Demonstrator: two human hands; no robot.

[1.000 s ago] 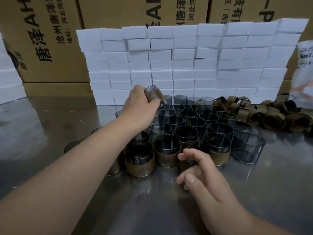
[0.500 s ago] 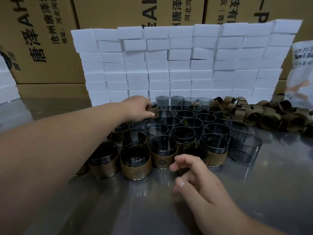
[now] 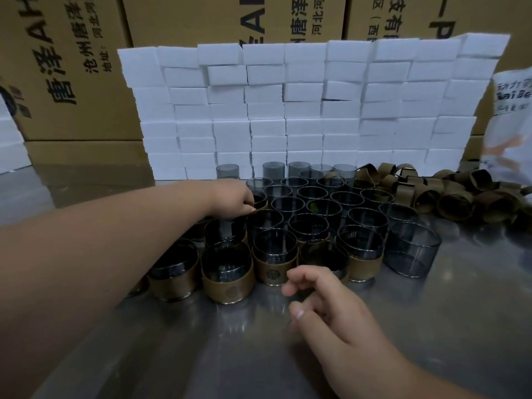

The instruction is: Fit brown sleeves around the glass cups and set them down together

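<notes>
At five o'clock, nearest, the right hand (image 3: 339,312) hovers over the table (image 3: 460,326), fingers loosely curled and holding nothing. Just beyond, at centre, the cups (image 3: 313,226) stand packed wall to wall, all upright, mouths up, axes vertical. The front rows wear sleeves (image 3: 273,269), and a bare cup (image 3: 413,249) stands at the three o'clock edge. At ten o'clock of the cluster the left hand (image 3: 233,197) curls its fingertips onto the rim of a sleeved cup (image 3: 260,198), seemingly upright, its base hidden. The glass looks thin, stiff, slick and breakable. The sleeve should give surer grip than the bare wall, so hold there or pinch the rim. Loose sleeves (image 3: 454,200), soft rings lying every way, are heaped at two o'clock. Blocks (image 3: 302,110) and cartons (image 3: 72,67) stand at twelve.
</notes>
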